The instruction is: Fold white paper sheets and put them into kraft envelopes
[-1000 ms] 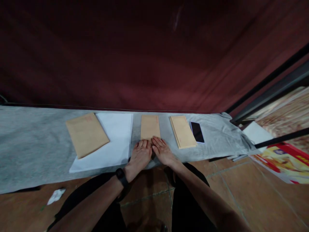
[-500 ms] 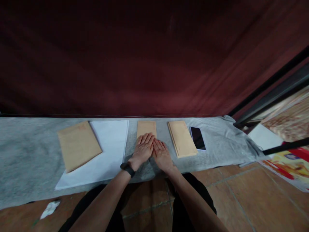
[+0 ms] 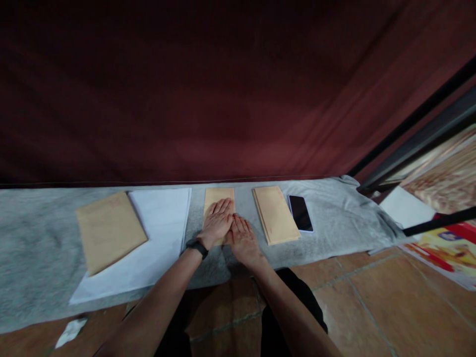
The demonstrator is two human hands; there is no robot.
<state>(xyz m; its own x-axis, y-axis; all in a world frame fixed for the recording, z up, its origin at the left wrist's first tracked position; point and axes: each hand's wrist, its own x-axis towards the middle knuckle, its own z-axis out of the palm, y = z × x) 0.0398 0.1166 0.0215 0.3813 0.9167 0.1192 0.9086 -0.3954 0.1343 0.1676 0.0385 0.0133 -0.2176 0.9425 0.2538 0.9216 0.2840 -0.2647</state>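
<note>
A tan paper envelope (image 3: pixel 219 193) lies upright on the grey cloth in front of me, partly covered by both hands. My left hand (image 3: pixel 217 221), with a dark band on its wrist, rests flat on the envelope, fingers stretched out. Beside it, touching near the fingertips, my right hand (image 3: pixel 243 241) lies flat over the envelope's right edge. Right of the hands is a small stack of tan envelopes (image 3: pixel 277 214). On the left, a larger brown envelope (image 3: pixel 111 230) sits partly on white paper sheets (image 3: pixel 159 238).
A phone (image 3: pixel 301 213) lies right of the stack. Grey cloth (image 3: pixel 342 218) covers the long surface, backed by a dark red curtain (image 3: pixel 223 99). A dark metal frame (image 3: pixel 416 134) and a printed box (image 3: pixel 449 253) stand at right. Crumpled white tissue (image 3: pixel 70 332) is on the tiled floor.
The whole view has shifted slightly, with things on the cloth appearing further left. My hands have moved slightly apart: the left sits a bit higher on the envelope, the right a bit lower.
</note>
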